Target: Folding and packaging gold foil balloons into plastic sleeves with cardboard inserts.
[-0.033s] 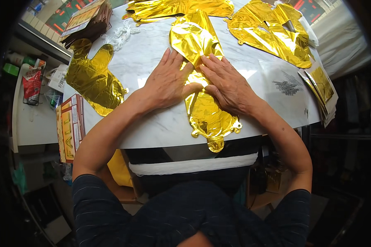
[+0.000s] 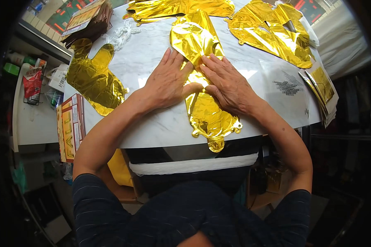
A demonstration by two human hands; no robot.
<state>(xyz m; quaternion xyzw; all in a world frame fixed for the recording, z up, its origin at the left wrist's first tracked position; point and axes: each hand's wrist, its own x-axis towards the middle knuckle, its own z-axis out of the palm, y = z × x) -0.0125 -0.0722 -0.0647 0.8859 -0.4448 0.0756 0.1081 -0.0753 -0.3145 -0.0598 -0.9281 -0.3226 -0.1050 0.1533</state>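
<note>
both hands press flat, fingers spread, gripping nothing: the left hand [image 2: 169,84] and right hand [image 2: 226,84] pin the long crinkled gold foil balloon [image 2: 206,111] at the surface's six o'clock edge. this looks like smoothing air out; next calls for an even push along it. the white marble surface [image 2: 152,53] carries another flat gold foil shape [image 2: 92,76] at nine o'clock, cluttered shelves beyond.

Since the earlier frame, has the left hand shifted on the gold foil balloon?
No. The left hand lies flat on the gold foil balloon in the same place, judged against the marble table edge.
</note>
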